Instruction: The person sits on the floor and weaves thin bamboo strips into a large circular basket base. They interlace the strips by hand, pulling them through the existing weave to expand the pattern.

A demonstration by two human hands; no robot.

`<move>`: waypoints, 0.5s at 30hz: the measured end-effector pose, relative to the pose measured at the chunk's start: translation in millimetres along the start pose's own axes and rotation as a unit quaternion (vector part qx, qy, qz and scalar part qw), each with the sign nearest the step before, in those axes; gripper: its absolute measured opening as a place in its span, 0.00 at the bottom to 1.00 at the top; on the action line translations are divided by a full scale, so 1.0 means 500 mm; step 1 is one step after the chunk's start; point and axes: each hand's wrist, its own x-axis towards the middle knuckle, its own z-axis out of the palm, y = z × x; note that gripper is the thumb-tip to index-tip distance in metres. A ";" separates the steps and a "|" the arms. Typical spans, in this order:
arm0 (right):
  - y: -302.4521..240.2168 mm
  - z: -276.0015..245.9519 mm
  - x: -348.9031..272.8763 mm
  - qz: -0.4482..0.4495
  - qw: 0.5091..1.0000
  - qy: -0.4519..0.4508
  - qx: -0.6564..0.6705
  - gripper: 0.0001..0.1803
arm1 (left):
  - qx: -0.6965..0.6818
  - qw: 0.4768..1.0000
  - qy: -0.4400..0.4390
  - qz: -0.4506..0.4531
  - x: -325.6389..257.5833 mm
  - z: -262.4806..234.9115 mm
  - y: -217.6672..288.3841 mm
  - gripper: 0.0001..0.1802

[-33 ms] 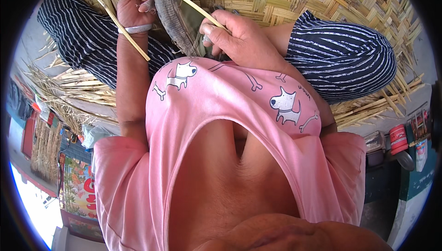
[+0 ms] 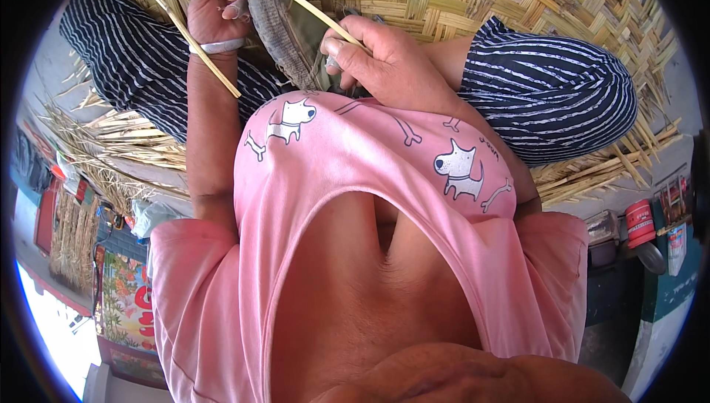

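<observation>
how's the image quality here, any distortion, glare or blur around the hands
Head view: strong fisheye bend, with a black rim at the corners and the woven mat curving near the edge; bright, even daylight with soft shadows; the lower left corner is blown out white; the left hand, right hand and thin strip look sharp, with no motion blur.

Seen at far right beside the woven mat: a squat red cylindrical tin with a pale label band [image 2: 640, 223], standing on a low ledge. Just right of it, a hanging white printed packet [image 2: 676, 249] with red and blue patches, set against a teal-green panel. Above that, a cluster of small red-and-white labelled packs [image 2: 671, 197], too small to make out further. At lower left, a large printed poster-like sheet [image 2: 126, 303], rectangular, with green foliage, orange flowers and bold red shapes on a pale patch, propped near the ground.
</observation>
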 end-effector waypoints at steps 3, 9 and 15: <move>0.003 0.000 0.002 -0.004 1.000 0.005 0.006 0.15 | 0.003 1.000 -0.005 -0.016 0.006 0.005 -0.001 0.25; -0.008 -0.003 0.000 0.008 1.000 0.002 -0.003 0.15 | 0.016 1.000 0.010 -0.001 -0.001 0.011 -0.002 0.25; -0.004 -0.005 0.003 0.018 1.000 0.004 0.000 0.16 | -0.005 1.000 -0.001 0.010 0.002 0.007 -0.006 0.23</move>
